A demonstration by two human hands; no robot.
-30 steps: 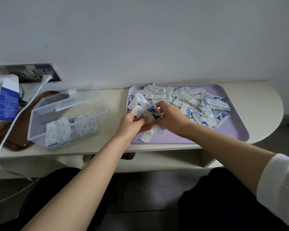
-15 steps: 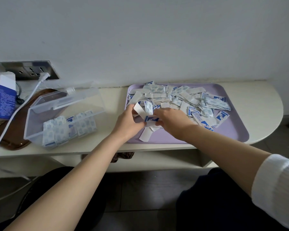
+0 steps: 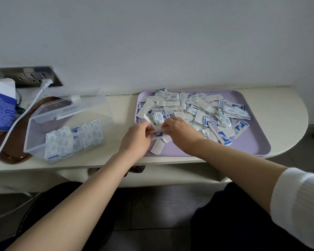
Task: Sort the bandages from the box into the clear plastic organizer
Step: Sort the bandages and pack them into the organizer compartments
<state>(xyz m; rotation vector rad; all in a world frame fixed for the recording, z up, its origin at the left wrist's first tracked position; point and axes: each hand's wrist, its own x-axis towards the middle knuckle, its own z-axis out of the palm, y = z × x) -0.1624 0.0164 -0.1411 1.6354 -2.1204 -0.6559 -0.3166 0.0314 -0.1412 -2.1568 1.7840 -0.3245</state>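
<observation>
Bandages (image 3: 194,109), dozens, flat, paper-wrapped: pinching a few in fingers of left hand (image 3: 136,140) and right hand (image 3: 181,132) over one lilac tray (image 3: 246,145), near one clear organizer (image 3: 33,136).

a cream tabletop (image 3: 123,105) with a rounded right end runs along the wall (image 3: 152,42). on its right half lies a purple tray (image 3: 257,142), heaped with bandages (image 3: 198,105). left of it, across a bare strip, stands a clear organizer (image 3: 34,134), lid open. farther left lie a brown tray (image 3: 7,153), a blue-and-white box (image 3: 3,111) and a white cable (image 3: 22,116).
</observation>
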